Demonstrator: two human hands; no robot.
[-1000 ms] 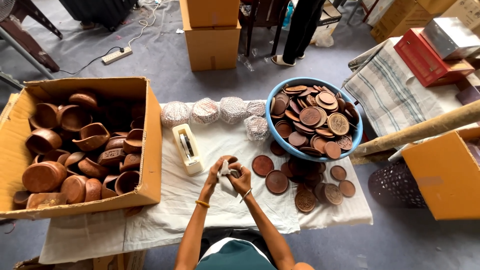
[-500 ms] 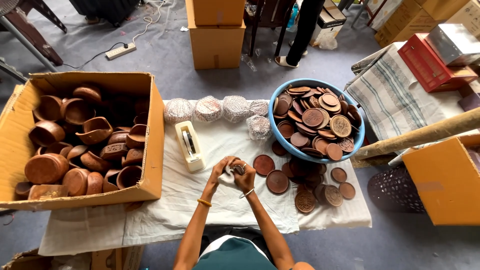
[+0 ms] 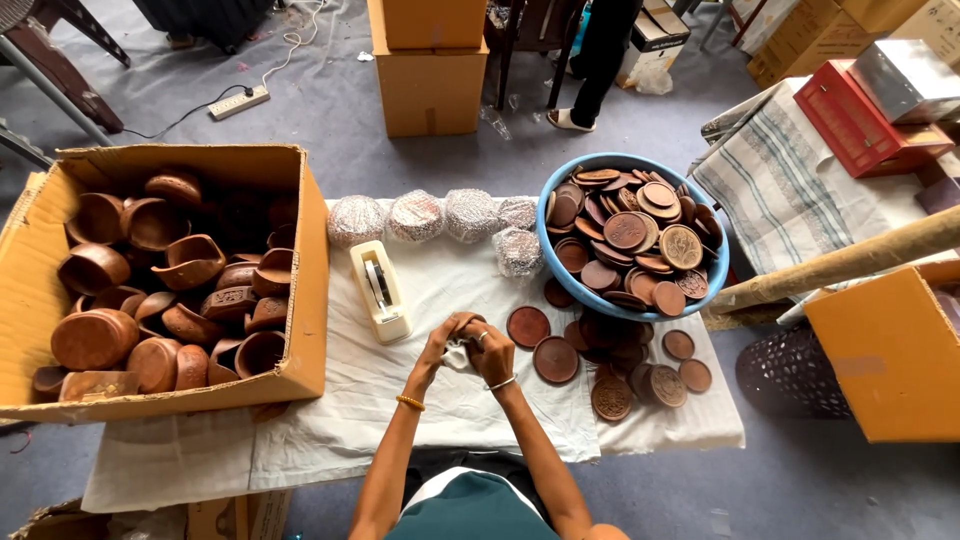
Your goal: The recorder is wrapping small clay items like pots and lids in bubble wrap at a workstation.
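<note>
White cloth (image 3: 330,400) — five wrapped bundles (image 3: 414,216), perhaps.

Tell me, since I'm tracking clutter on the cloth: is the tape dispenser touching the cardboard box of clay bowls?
Apart. The head view shows white cloth between the tape dispenser and the cardboard box.

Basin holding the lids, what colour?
Blue basin; brown clay lids inside. Head view.

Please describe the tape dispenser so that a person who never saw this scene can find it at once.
Start at the big cardboard box of brown clay bowls on the white cloth. Just right of its wall lies the tape dispenser. It is the only cream plastic thing there.
</note>
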